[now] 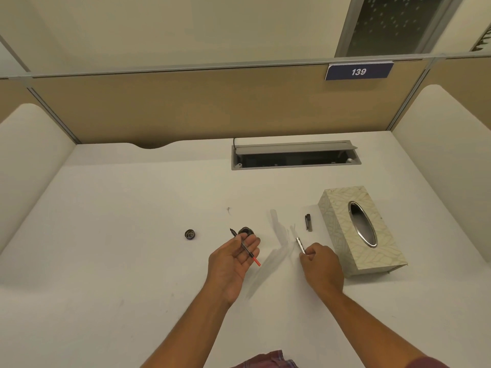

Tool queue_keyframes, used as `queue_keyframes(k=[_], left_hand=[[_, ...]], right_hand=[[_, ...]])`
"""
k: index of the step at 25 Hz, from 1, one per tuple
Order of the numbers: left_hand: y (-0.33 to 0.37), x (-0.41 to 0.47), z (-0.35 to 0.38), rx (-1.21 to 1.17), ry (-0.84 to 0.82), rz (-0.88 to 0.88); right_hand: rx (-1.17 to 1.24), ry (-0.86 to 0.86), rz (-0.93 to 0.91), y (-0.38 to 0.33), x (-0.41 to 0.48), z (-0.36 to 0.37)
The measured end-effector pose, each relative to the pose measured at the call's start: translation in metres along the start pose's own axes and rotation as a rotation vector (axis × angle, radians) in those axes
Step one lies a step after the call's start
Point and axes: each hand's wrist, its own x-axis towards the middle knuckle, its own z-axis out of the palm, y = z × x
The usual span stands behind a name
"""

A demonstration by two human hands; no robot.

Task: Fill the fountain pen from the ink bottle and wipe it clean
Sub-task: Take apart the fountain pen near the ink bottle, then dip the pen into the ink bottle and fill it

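Left hand (235,257) palm-up, fingers loosely curled; right hand (320,264) fisted, knuckles up.

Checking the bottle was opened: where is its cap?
In the head view, the cap lies on the desk, left of the ink bottle and the left hand.

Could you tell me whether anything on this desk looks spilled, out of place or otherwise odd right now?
No spill shows. The ink bottle stands uncapped, its cap lying apart to the left. The tissue box sits askew to the desk edge, and a small dark smudge marks the surface beyond the bottle.
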Motion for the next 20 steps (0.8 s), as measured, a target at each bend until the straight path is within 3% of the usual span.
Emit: queue_keyframes(k=[4, 9, 15, 20], left_hand=[[-0.001, -0.001, 0.0, 0.001, 0.001, -0.01], [-0.002, -0.001, -0.001, 0.001, 0.011, -0.014], [-0.001, -0.001, 0.0, 0.004, 0.005, -0.014], [-0.003, -0.001, 0.002, 0.011, 0.001, -0.017]], right_hand=[[-0.097, 0.019, -0.012, 0.003, 0.001, 0.006], [-0.053, 0.007, -0.013, 0.005, 0.002, 0.005], [0.036, 0.197, -0.185, -0.008, -0.019, -0.001], [0.345, -0.049, -0.239, -0.037, -0.048, -0.005]])
